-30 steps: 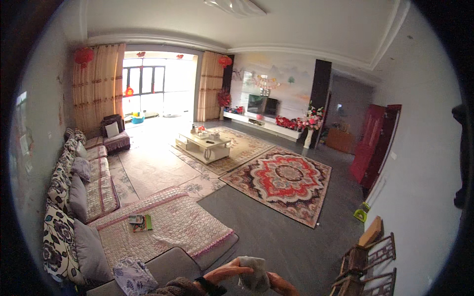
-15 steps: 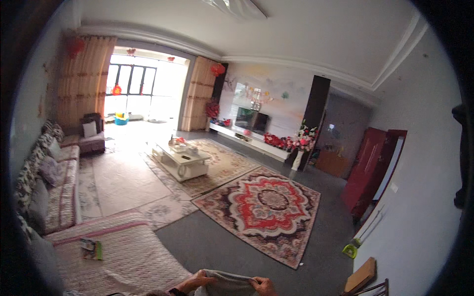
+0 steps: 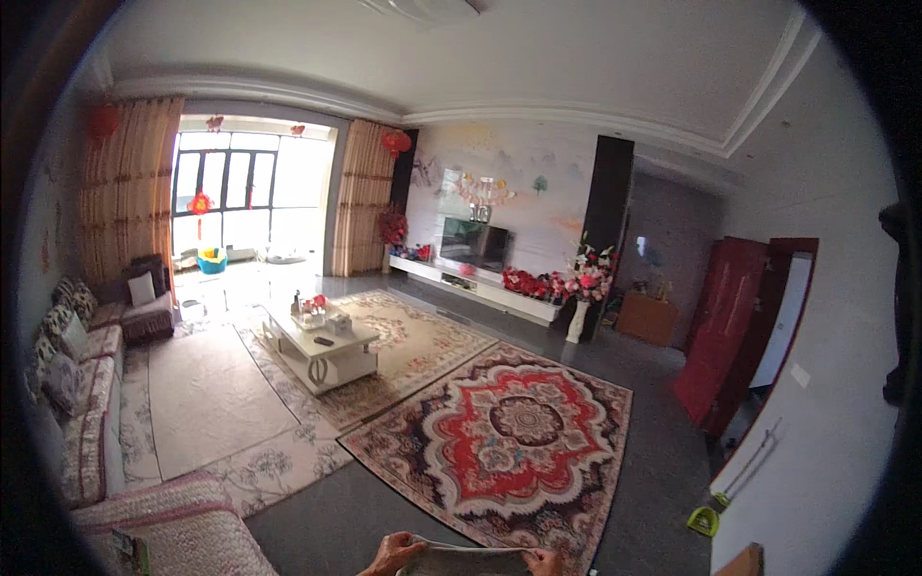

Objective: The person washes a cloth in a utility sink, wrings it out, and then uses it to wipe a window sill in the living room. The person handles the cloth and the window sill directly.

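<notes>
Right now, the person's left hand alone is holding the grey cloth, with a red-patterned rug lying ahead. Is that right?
Not quite: the head view shows the left hand and the right hand both gripping the grey cloth, which spans between them. The red-patterned rug does lie ahead.

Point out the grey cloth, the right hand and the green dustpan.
Grey cloth [image 3: 465, 563]: head view, middle of its stretch.
Right hand [image 3: 545, 563]: head view, its middle.
Green dustpan [image 3: 703, 521]: head view, its pan.
</notes>
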